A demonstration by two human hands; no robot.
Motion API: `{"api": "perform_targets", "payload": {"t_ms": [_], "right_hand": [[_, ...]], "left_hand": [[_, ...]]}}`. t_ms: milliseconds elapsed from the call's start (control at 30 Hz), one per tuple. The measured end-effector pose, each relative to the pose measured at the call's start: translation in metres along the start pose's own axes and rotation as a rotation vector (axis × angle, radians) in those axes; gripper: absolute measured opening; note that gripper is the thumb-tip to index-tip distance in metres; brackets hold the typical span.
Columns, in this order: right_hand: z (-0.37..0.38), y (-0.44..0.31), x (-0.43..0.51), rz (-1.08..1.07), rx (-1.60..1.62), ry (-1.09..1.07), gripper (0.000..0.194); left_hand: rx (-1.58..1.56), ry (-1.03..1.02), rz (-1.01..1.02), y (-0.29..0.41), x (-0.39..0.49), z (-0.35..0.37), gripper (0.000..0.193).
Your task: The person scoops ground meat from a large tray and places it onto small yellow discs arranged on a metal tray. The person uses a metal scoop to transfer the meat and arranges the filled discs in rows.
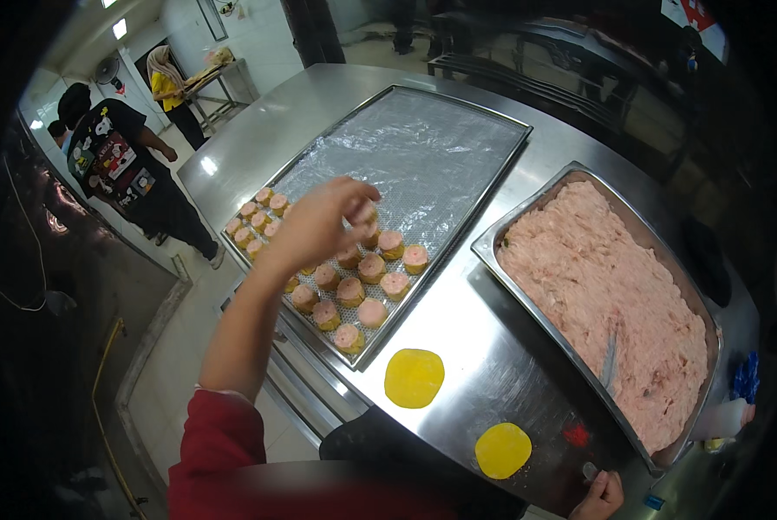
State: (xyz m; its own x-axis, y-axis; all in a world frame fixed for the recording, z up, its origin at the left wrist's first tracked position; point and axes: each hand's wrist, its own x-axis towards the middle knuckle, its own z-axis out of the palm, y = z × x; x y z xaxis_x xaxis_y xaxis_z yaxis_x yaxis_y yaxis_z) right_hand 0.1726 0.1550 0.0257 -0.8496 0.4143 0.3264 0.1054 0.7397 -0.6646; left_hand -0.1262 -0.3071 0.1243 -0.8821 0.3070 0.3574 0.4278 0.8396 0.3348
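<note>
My left hand [327, 224] reaches over a metal tray [447, 114] lined with clear plastic film. Its thumb and fingers are curled around an open-topped meat dumpling [365, 212], partly hidden and blurred by motion. Rows of similar dumplings [351, 292], yellow-sided with pink meat tops, stand upright on the tray's near half; my forearm covers some. Low at the right, my right hand [600, 498] pinches a small tool with a rounded tip [589, 470], its handle mostly hidden. Two flat round yellow wrappers, one near the tray [414, 378] and one near my right hand [503, 450], lie on the table.
A deep steel pan [544, 325] of pink minced meat [609, 286] fills the right of the steel table [473, 325]. A red smear of crumbs [576, 435] lies beside it. A pale bottle [723, 419] stands past the pan. People [118, 162] are on the floor at left.
</note>
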Motion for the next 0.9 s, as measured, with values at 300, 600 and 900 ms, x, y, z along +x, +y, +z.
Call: {"api": "perform_targets", "payload": {"t_ms": [300,600,900], "right_hand": [[0.000,0.006,0.000,0.006,-0.042,0.012,0.030],[0.000,0.000,0.002,0.049,-0.078,0.000,0.032],[-0.001,0.003,0.000,0.067,-0.034,-0.009,0.031]], "left_hand": [[0.098,-0.252,-0.210,-0.103,0.016,0.042,0.036],[0.086,-0.258,-0.208,-0.105,0.014,0.043,0.043],[0.182,-0.246,-0.319,-0.099,0.017,0.051,0.039]]}}
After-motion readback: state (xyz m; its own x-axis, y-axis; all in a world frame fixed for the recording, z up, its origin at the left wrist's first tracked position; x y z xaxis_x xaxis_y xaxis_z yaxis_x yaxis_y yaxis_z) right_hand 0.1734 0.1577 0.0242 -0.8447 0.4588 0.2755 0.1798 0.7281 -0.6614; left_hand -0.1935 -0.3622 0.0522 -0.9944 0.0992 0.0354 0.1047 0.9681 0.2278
